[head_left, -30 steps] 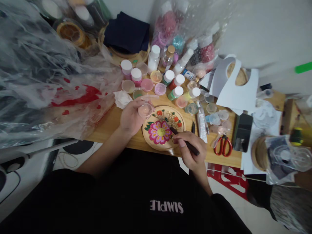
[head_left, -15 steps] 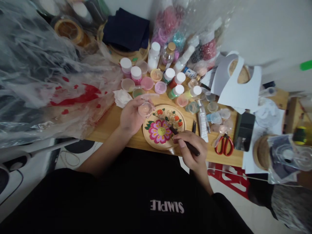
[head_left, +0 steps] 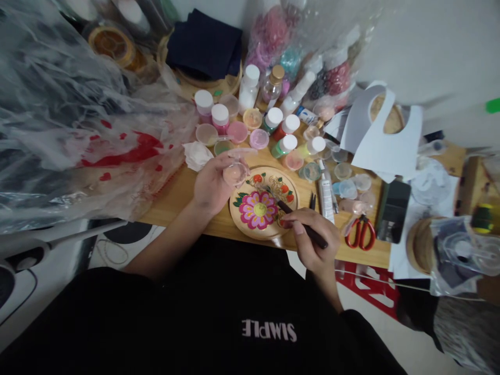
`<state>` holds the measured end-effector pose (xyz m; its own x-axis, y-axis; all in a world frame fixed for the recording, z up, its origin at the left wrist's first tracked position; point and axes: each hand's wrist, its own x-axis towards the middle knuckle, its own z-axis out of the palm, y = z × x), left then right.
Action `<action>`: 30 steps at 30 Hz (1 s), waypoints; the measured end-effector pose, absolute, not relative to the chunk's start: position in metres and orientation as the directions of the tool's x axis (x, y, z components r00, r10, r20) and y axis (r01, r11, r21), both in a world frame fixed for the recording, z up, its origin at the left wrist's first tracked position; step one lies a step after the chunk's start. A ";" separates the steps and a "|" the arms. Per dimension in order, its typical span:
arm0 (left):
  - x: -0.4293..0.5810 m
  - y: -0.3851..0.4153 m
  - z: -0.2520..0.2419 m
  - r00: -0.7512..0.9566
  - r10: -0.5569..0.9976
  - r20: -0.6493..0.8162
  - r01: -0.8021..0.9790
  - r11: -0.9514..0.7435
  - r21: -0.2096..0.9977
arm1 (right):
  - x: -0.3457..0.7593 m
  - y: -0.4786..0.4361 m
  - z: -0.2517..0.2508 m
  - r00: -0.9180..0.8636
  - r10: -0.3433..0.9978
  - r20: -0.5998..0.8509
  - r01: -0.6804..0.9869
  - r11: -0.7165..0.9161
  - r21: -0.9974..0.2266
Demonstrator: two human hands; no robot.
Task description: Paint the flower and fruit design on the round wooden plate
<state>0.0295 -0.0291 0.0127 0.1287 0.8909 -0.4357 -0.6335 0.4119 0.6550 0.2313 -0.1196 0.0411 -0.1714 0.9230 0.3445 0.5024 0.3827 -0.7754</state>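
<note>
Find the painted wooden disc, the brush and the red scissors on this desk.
painted wooden disc (head_left: 258, 209), head view, on the pink flower.
brush (head_left: 285, 207), head view, on the dark shaft before the fingers.
red scissors (head_left: 361, 226), head view, where the handles meet.

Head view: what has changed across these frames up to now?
The right hand shifted slightly right, toward the near edge of the painted plate, keeping the tip of the dark brush over it. Nothing was picked up or let go. The left hand holds the small clear cup at the plate's far left rim as before.
</note>
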 end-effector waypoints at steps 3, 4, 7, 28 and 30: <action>0.029 -0.029 0.011 0.136 0.892 -0.432 -0.629 0.415 0.658 | 0.230 -0.118 0.041 -0.189 0.921 0.341 0.511 0.389 -0.767; 0.029 -0.030 0.009 0.138 0.893 -0.428 -0.631 0.413 0.657 | 0.230 -0.117 0.041 -0.196 0.922 0.334 0.513 0.386 -0.766; 0.030 -0.030 0.008 0.131 0.901 -0.413 -0.649 0.393 0.651 | 0.230 -0.117 0.041 -0.201 0.926 0.320 0.514 0.377 -0.771; 0.032 -0.029 0.016 0.091 0.887 -0.453 -0.647 0.399 0.650 | 0.234 -0.121 0.038 -0.190 0.928 0.322 0.480 0.374 -0.794; 0.032 -0.029 0.016 0.099 0.890 -0.445 -0.659 0.394 0.641 | 0.234 -0.122 0.038 -0.184 0.929 0.321 0.471 0.370 -0.801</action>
